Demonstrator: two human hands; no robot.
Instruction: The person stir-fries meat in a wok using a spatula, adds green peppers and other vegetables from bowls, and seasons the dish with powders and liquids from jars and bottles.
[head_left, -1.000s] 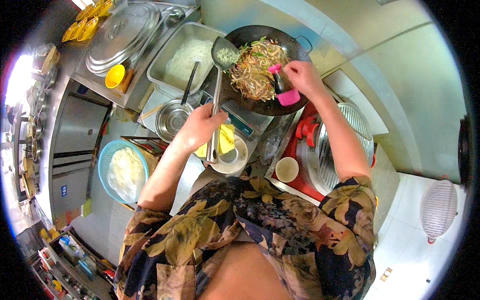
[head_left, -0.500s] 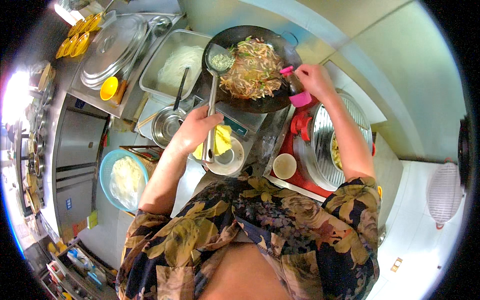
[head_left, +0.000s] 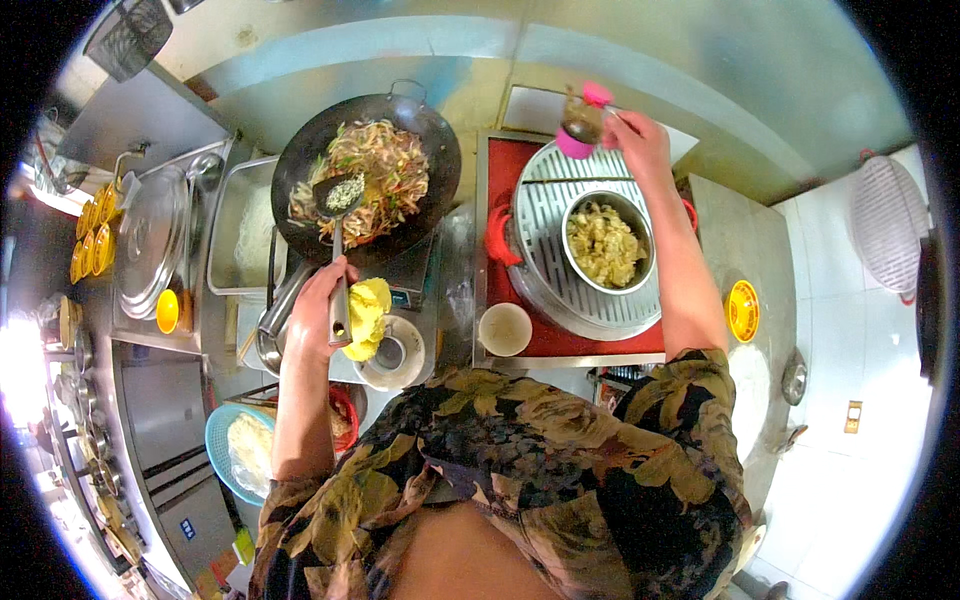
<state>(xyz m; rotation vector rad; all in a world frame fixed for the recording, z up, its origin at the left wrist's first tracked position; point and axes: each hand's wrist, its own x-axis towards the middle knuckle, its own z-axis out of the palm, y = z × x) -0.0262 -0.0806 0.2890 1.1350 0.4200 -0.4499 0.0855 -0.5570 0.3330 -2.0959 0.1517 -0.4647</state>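
Observation:
My left hand (head_left: 318,302) is closed round the handle of a metal ladle (head_left: 339,232). The ladle's bowl, with pale grainy bits in it, is over a black wok (head_left: 447,165) full of shredded stir-fry (head_left: 385,160). A bunched yellow cloth (head_left: 368,315) sits against this hand; whether the fingers grip it too, I cannot tell. Up at the far right, my right hand (head_left: 642,145) grips a small pitcher (head_left: 580,128) of dark liquid, with pink lid and pink base. It is above the far side of a round slatted steamer rack (head_left: 540,225), apart from it.
A metal bowl of chopped food (head_left: 605,245) rests on the rack, beneath my right forearm. On the red surface stands a pale cup (head_left: 505,330). Left of the wok is a metal tray of white noodles (head_left: 250,230). A blue basket (head_left: 215,445) stands lower left.
My right hand has carried the pitcher rightward, from beside the wok to above the rack. The view has shifted right, and my left hand still holds the ladle at the wok.

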